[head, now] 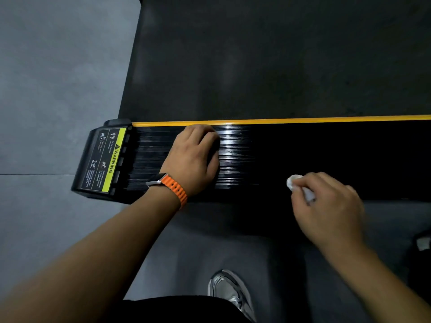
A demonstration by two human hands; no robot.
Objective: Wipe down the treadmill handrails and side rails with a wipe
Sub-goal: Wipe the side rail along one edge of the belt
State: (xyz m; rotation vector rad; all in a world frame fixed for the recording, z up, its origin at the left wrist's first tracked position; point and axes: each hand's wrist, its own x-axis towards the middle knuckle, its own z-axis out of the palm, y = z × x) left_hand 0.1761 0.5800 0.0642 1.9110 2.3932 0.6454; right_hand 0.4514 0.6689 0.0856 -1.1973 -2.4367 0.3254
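Head view, looking steeply down. At far left I see grey floor [46, 89], with one thin seam line running across it. Next comes the black end cap [102, 159] of the treadmill's side rail, carrying a warning label [106, 159] with a yellow-green stripe and small white pictograms; the fine print is too small for me to read.

The side rail [256, 155] runs rightward from the cap, black and finely ribbed, glossy where light catches it near the left hand. A yellow stripe [279, 120] lines its far edge, and beyond that lies the dark running belt [256, 54].

My left hand [196, 157] rests palm down on the ribbed rail just right of the cap, fingers curled over together and holding nothing that I can see. An orange-strapped watch [170, 186] sits on that wrist.

Farther right, well apart from the left hand, my right hand [326, 206] is pinched closed on a crumpled white wipe [296, 183]. The wad pokes out past the fingertips at the rail's near edge; I cannot tell whether it touches the surface. This hand is slightly blurred.

Below, between the forearms, one grey shoe [231, 292] stands on the floor beside the rail.
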